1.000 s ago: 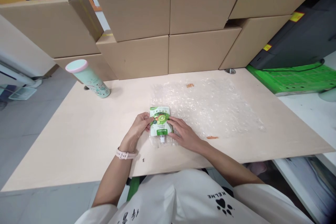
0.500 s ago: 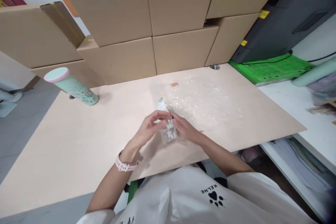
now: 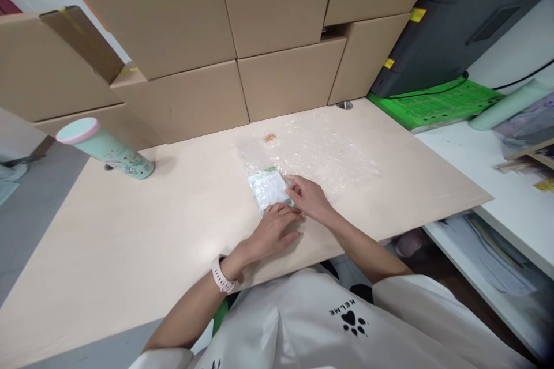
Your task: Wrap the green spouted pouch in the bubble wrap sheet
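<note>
A small flat packet (image 3: 269,187), white with some green at its far edge, lies on the table wrapped in clear bubble wrap. My right hand (image 3: 309,196) is closed on its right edge, thumb and fingers pinching the wrap. Across the near edge rests my left hand (image 3: 273,230), fingers stretched over the wrap and thumb apart, which hides that end of the packet. Just beyond is a larger clear bubble wrap sheet (image 3: 322,147), spread flat and partly under the packet.
Stacked cardboard boxes (image 3: 289,78) line the table's back edge. A mint-green tumbler (image 3: 115,153) with a pink rim stands at the left. To the right are a green plastic crate (image 3: 437,105), a dark grey case (image 3: 459,23) and a white side shelf (image 3: 467,155).
The wrapped packet has gone from tilted up between my hands to flat on the table. My left hand has dropped nearer me, onto its near edge. The whole view has shifted slightly.
</note>
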The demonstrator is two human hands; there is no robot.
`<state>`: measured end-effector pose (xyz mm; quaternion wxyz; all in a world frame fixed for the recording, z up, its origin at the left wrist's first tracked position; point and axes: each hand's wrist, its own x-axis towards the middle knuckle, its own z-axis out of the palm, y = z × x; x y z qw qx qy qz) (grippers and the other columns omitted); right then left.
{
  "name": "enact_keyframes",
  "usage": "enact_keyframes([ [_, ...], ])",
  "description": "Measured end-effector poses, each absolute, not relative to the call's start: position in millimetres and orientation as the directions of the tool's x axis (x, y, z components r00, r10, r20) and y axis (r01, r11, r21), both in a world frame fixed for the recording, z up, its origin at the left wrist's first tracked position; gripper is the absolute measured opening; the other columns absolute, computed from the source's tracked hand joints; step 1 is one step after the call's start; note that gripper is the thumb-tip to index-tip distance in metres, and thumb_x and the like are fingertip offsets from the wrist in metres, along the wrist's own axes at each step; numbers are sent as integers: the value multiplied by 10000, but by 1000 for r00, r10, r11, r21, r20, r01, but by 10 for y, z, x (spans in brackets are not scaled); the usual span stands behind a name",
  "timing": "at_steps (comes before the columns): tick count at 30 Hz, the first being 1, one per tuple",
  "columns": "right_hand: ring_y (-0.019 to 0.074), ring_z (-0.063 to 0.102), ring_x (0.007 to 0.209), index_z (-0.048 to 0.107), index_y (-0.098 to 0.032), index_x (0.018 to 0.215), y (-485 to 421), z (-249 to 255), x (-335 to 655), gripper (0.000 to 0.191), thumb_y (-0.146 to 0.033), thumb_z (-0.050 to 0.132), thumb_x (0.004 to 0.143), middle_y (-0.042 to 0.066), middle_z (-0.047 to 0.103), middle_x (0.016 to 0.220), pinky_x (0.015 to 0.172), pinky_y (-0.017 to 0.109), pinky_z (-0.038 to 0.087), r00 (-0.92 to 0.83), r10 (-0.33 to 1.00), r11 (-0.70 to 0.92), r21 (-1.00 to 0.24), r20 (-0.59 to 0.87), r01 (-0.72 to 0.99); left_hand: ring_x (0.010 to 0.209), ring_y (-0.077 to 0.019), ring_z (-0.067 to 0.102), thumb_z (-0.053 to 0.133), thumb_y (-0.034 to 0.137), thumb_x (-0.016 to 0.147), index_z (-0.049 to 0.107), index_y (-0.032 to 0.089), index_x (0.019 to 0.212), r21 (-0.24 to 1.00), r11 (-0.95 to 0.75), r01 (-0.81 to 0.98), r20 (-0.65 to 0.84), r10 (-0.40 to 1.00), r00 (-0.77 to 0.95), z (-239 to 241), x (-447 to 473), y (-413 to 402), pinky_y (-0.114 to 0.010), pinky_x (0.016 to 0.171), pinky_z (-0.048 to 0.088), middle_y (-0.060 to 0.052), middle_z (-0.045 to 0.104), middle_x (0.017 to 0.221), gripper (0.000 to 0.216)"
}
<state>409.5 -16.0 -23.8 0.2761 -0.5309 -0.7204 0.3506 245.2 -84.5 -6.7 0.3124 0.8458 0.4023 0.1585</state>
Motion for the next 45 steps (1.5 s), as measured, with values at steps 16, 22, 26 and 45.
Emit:
enact_keyframes([
  [16,280,491,1213,501,-174,1331,-377,-171,3986,371,-263,439,976,153,535,1302,1035,489,435,-637,752,553,-690,171,467,1092,-199,627,659,327,835,444,244,1321,947,231,-222,-280,934,-222,37,2176,-1070,-327,889,518,-101,614,1265,538],
  [22,202,636,937,574,-190,1233,-391,-231,4002,364,-173,513,875,64,665,1072,799,328,527,-643,761,267,-944,84,192,1226,-248,538,608,302,915,419,285,1425,892,-235,386,212,972,101,7,2395,-1127,-445,1032,466,-111,493,1448,544],
  [26,190,626,777,665,-156,881,-329,-326,4102,209,-99,531,730,5,678,787,670,266,478,-599,801,182,-942,-25,282,1273,-302,498,513,185,954,453,212,1416,591,-499,634,345,867,360,-230,2478,-979,-526,1026,469,-168,472,1484,466],
  [45,369,532,1125,545,-128,1328,-397,-174,5259,556,-523,475,942,202,609,1205,845,456,463,161,977,-123,-255,136,959,1236,-319,492,541,333,935,519,203,1347,515,-309,799,241,947,211,-63,2400,-756,-502,990,470,-147,542,1399,433],
])
